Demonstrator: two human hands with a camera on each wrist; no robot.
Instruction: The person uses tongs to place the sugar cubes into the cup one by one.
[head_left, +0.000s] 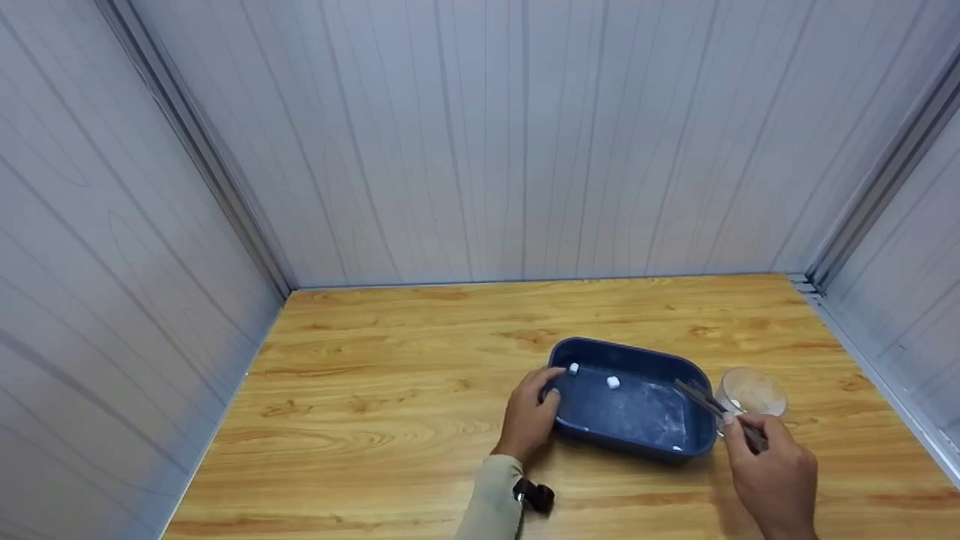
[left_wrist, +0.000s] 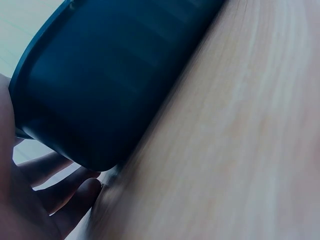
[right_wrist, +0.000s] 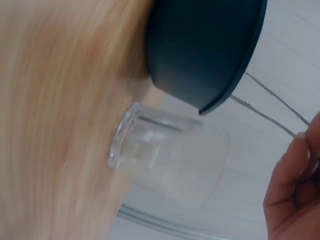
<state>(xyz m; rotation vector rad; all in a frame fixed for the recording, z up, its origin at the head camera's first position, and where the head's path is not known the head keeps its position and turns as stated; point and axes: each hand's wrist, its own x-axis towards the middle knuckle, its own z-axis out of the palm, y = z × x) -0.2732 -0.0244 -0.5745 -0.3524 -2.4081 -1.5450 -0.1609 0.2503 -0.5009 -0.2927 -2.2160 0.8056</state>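
Observation:
A dark blue rectangular tray (head_left: pixel 637 439) stands on the table. My left hand (head_left: pixel 529 414) grips its left end, with fingers on the rim; in the left wrist view the other fingers (left_wrist: pixel 75 200) lie along the outside wall. Inside the tray are two small white cubes, one cube (head_left: pixel 574 368) by the left wall and another cube (head_left: pixel 613 382) nearer the middle. My right hand (head_left: pixel 776 469) pinches a pair of metal tweezers (head_left: pixel 701 397) above the tray's right end. Their serrated tips are apart in the right wrist view, with nothing between them.
A clear glass (head_left: pixel 752 390) stands close beside the tray's right end, with something whitish near its bottom. Pale dusty marks cover part of the tray's floor. Light panelled walls (head_left: pixel 480 150) enclose the wood-grain table (head_left: pixel 360 420) at the back and sides.

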